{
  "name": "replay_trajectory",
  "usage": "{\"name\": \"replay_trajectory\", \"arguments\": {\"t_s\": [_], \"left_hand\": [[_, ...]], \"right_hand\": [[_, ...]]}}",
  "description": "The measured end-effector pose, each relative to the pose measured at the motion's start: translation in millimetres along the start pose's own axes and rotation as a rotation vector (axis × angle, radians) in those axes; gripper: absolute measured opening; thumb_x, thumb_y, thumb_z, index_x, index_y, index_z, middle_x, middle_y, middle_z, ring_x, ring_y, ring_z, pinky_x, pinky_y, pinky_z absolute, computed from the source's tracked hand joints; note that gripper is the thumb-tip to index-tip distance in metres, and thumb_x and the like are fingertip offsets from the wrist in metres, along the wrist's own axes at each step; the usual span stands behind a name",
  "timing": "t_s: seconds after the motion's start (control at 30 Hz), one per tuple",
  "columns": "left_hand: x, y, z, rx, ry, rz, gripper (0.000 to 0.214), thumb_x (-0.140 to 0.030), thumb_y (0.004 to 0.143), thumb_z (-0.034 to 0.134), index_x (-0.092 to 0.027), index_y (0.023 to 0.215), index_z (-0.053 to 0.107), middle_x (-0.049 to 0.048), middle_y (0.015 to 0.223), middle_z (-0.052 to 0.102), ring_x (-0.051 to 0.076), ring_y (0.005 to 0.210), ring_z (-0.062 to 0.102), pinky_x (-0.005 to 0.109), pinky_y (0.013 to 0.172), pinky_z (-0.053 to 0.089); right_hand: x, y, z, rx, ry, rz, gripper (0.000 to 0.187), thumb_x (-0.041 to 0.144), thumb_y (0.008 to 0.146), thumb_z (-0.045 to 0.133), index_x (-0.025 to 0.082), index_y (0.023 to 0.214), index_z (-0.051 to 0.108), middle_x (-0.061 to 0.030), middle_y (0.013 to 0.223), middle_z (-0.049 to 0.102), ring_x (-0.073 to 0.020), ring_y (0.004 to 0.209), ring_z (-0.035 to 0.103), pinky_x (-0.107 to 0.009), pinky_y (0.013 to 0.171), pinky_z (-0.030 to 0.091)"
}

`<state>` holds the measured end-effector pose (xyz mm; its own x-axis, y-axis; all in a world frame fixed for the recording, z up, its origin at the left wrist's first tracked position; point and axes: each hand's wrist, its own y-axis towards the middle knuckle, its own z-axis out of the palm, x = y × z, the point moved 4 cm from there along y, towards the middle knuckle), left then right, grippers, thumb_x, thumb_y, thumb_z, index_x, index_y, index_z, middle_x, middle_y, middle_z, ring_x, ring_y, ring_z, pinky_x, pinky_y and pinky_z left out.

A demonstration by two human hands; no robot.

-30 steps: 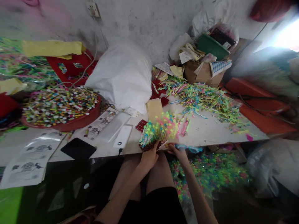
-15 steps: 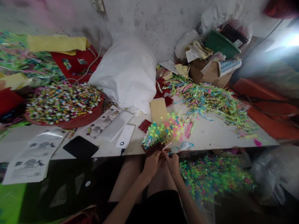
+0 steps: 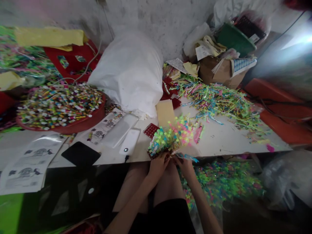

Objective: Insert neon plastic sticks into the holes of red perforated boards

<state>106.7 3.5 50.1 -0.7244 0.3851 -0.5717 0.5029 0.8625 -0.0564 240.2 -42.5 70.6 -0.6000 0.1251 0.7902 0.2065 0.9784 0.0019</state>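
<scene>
My left hand (image 3: 158, 165) is at the table's front edge with its fingers curled together. It touches the near side of a dark red perforated tray (image 3: 152, 155), and what it pinches is too small to make out. Colourful small plastic pieces (image 3: 168, 136), mostly yellow-green, blue and pink, stand bunched in that tray. Just to the right, my right hand (image 3: 185, 167) has its fingers closed at a blue-and-white plastic strip (image 3: 188, 157), which sticks out to the right over the table edge. The fingertips of both hands are close together and partly hidden.
A red basin (image 3: 95, 120) heaped with small capped pieces stands left. Behind is a big white sack (image 3: 129, 74). A phone (image 3: 130, 141), a black pad (image 3: 81, 154) and printed sheets (image 3: 29, 165) lie left. Loose strips (image 3: 219, 100) pile up right, before a cardboard box (image 3: 214, 71).
My right hand has moved slightly right, away from the left. The blue-and-white strip has shifted left and lower, now at the right fingers. The view has moved a little.
</scene>
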Motion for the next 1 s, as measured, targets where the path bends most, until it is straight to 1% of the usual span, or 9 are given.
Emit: {"name": "replay_trajectory", "arguments": {"t_s": [0.13,0.23,0.3,0.4,0.5,0.6,0.73,0.9,1.0], "left_hand": [[2.4,-1.1,-6.5,0.024,0.001,-0.019,0.023,-0.022,0.09,0.046,-0.023,0.111,0.055,0.002,0.107,0.065,0.016,0.094,0.062,0.024,0.076,0.046],[3.9,-3.3,-11.0,0.036,-0.021,-0.045,0.026,-0.022,0.088,0.049,-0.023,0.114,0.054,0.0022,0.105,0.066,0.016,0.092,0.063,0.025,0.076,0.047],[2.8,-4.6,-13.4,0.022,-0.06,-0.038,0.028,-0.023,0.088,0.049,-0.023,0.116,0.053,0.0021,0.103,0.066,0.016,0.091,0.063,0.026,0.078,0.047],[-0.5,-6.0,-16.2,-0.012,-0.118,-0.006,0.027,-0.024,0.089,0.047,-0.023,0.116,0.053,0.0015,0.099,0.067,0.016,0.088,0.063,0.026,0.08,0.048],[-2.0,-7.1,-16.5,-0.022,-0.149,0.021,0.025,-0.024,0.09,0.045,-0.023,0.113,0.054,0.0008,0.096,0.067,0.015,0.085,0.063,0.027,0.08,0.048],[-0.5,-7.7,-14.5,-0.033,-0.165,0.032,0.026,-0.023,0.089,0.046,-0.023,0.114,0.053,0.0006,0.097,0.067,0.014,0.085,0.063,0.027,0.081,0.048],[2.7,-7.2,-7.4,-0.012,-0.176,-0.008,0.034,-0.022,0.088,0.047,-0.022,0.122,0.048,0.0017,0.099,0.067,0.015,0.085,0.063,0.028,0.081,0.049],[1.8,-5.9,-1.7,-0.015,-0.211,-0.02,0.041,-0.019,0.087,0.048,-0.02,0.127,0.043,0.002,0.102,0.066,0.015,0.086,0.064,0.027,0.078,0.049],[1.6,-8.0,-1.7,-0.044,-0.21,-0.007,0.047,-0.019,0.086,0.048,-0.019,0.132,0.037,0.0024,0.104,0.065,0.015,0.088,0.063,0.026,0.078,0.05]], "right_hand": [[6.1,3.1,1.5,0.044,-0.18,-0.032,0.026,0.024,0.087,0.047,0.023,0.101,0.068,-0.0065,0.099,0.068,-0.0203,0.087,0.064,-0.029,0.079,0.048],[10.7,5.3,3.4,0.065,-0.28,-0.011,0.028,0.022,0.088,0.046,0.024,0.107,0.067,-0.007,0.103,0.068,-0.0206,0.091,0.064,-0.028,0.079,0.047],[13.6,7.9,3.7,0.069,-0.37,0.052,0.026,0.025,0.089,0.046,0.023,0.105,0.067,-0.0083,0.1,0.069,-0.0212,0.09,0.064,-0.026,0.077,0.045],[17.8,12.2,2.8,0.078,-0.498,0.18,0.029,0.034,0.091,0.046,0.018,0.096,0.07,-0.0119,0.087,0.071,-0.0227,0.082,0.066,-0.025,0.069,0.044],[23.3,15.0,1.3,0.078,-0.584,0.233,0.034,0.039,0.091,0.046,0.015,0.092,0.07,-0.0144,0.081,0.071,-0.0245,0.079,0.067,-0.026,0.063,0.042],[27.1,16.1,1.1,0.094,-0.635,0.234,0.038,0.041,0.092,0.043,0.014,0.089,0.07,-0.0154,0.08,0.07,-0.0251,0.078,0.067,-0.026,0.061,0.04],[30.4,18.4,2.8,0.131,-0.644,0.23,0.04,0.043,0.092,0.042,0.014,0.085,0.069,-0.0159,0.077,0.07,-0.0256,0.075,0.067,-0.027,0.059,0.04],[35.4,25.5,6.8,0.151,-0.647,0.24,0.04,0.043,0.092,0.041,0.015,0.091,0.069,-0.017,0.079,0.07,-0.0258,0.075,0.067,-0.027,0.059,0.041],[32.7,27.3,10.1,0.152,-0.635,0.239,0.042,0.043,0.093,0.039,0.015,0.091,0.069,-0.0172,0.079,0.07,-0.0255,0.075,0.067,-0.027,0.058,0.041]]}}
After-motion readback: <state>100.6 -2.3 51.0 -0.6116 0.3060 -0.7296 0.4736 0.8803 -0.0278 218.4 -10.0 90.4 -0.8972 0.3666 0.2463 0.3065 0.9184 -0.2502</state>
